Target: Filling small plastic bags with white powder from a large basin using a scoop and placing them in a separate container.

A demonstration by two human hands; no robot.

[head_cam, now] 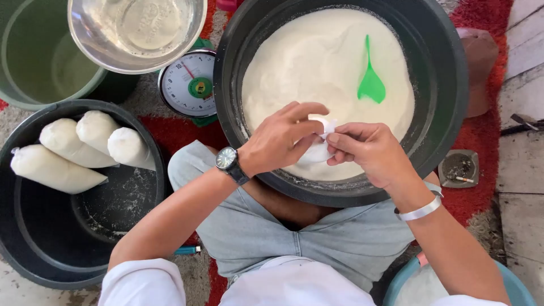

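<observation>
My left hand (280, 139), with a wristwatch, and my right hand (368, 150), with a silver bracelet, meet over the near rim of a big black basin (453, 102). Both pinch a small clear plastic bag (318, 148) that holds white powder. The basin is heaped with white flour (317, 62), and a green plastic scoop (370, 79) lies on top of it, beyond my right hand.
To the left, a black tub (68, 243) holds several filled, tied bags of flour (56, 167). Behind it stand a kitchen scale (188, 85), a steel bowl (136, 28) and a green bucket (34, 56). An ashtray (458, 168) sits right. A blue basin (513, 289) is near my right elbow.
</observation>
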